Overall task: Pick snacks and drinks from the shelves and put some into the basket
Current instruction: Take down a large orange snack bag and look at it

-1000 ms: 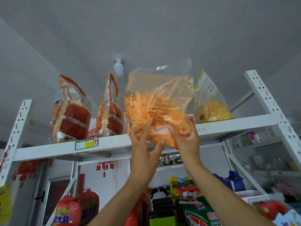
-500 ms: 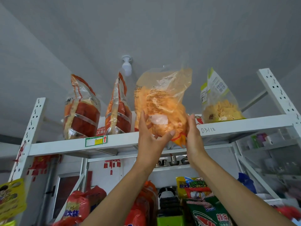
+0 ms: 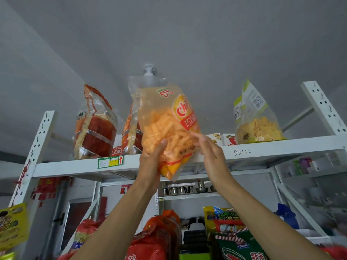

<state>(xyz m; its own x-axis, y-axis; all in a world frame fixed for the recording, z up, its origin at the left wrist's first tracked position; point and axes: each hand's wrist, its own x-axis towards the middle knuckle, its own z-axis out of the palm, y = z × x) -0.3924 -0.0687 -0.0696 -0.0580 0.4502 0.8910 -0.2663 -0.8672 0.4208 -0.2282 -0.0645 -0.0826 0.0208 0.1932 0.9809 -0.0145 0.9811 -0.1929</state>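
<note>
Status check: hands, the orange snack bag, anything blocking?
Left hand grips orange snack bag low. Right hand open, fingertips touching it. Bag off top shelf, nothing blocking.

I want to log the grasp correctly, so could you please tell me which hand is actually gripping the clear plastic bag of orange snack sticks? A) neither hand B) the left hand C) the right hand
B: the left hand has its thumb and fingers wrapped round the lower part of the clear plastic bag of orange snack sticks, while the right hand only touches it with straight fingers.

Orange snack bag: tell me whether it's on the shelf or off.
Off. The orange snack bag is held by the left hand, in front of the top shelf.
</note>
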